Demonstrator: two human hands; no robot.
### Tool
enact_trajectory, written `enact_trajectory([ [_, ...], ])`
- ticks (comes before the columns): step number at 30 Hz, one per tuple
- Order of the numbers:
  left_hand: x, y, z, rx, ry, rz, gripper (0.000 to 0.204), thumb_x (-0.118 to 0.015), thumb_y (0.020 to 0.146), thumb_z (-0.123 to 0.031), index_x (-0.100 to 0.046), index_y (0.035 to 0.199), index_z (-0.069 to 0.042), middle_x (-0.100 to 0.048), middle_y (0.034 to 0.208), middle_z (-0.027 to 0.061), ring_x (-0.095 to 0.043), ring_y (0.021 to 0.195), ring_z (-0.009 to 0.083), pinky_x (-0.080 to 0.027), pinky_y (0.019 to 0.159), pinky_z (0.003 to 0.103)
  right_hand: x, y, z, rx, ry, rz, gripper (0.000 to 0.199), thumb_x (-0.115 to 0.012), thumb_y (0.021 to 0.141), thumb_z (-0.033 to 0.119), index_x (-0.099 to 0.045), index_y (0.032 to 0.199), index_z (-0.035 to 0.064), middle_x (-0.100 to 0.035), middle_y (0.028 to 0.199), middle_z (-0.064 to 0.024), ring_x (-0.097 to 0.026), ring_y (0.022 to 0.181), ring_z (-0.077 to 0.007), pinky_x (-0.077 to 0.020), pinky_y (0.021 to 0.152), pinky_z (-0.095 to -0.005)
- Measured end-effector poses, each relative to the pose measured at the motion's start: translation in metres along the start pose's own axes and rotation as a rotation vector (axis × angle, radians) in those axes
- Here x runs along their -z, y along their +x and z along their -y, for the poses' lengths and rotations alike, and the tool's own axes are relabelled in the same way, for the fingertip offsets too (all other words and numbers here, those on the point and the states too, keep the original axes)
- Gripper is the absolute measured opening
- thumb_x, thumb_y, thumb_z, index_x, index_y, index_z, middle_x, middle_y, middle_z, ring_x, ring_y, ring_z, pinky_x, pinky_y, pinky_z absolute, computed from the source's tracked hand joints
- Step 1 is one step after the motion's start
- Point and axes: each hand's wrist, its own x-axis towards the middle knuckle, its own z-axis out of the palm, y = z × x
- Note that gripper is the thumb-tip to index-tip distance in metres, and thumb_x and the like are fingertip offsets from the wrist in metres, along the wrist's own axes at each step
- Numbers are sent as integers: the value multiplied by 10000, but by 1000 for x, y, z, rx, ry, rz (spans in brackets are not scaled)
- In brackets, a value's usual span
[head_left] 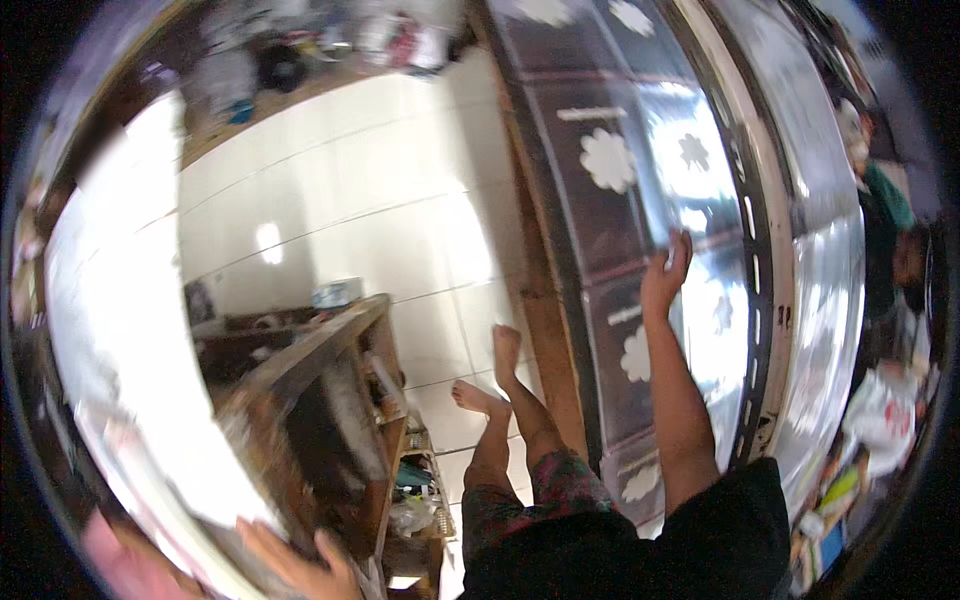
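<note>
My right hand (669, 272) is over a dark, glossy covering (610, 270) with white flower shapes, on a long raised surface to the right. Its fingers are curled together, and a small pale spot shows between them; I cannot make out what it is. At the lower left, my left hand (305, 565) has its fingers stretched out and apart. It rests by the edge of a bright white surface (130, 330), close to a worn wooden cabinet (350, 325), with nothing visible in its grip.
White floor tiles (430, 340) lie between the two sides, with my bare feet on them. Below the cabinet are shelves with a light basket (440, 500). Assorted items, some dark, crowd a wooden ledge (300, 95) at the back. A white plastic bag (885, 415) is at the far right.
</note>
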Motion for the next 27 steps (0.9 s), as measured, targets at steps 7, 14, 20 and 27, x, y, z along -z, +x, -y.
enact_trajectory([
  [7,42,-12,9,91,-91,-28,797,-754,787,-190,-407,1495,-71,-315,1558,273,-293,1456,437,-225,1171,605,48,-152,167,80,436,561,345,-484,975,31,-567,1307,-15,-541,1369,-208,-526,1265,-341,-377,1116,-444],
  [14,56,-29,6,77,-187,-157,658,-673,874,-228,-429,1450,-24,-360,1534,234,-319,1438,409,-220,1190,559,91,-256,213,-42,547,1393,263,-495,1018,56,-573,1258,-19,-628,1148,-121,-691,976,-239,-558,833,-328],
  [20,41,-24,14,-17,-329,-231,556,-627,901,-209,-468,1391,1,-397,1499,232,-311,1442,379,-215,1211,513,73,-240,200,-67,450,1540,222,-542,1008,99,-593,1204,7,-644,1058,-90,-711,933,-254,-566,734,-333],
  [27,34,-61,13,25,-505,-288,496,-620,917,-199,-510,1357,2,-398,1496,254,-318,1441,393,-202,1219,516,88,-215,217,-179,453,1481,176,-547,990,84,-596,1154,40,-619,1008,-70,-674,840,-209,-568,706,-336],
])
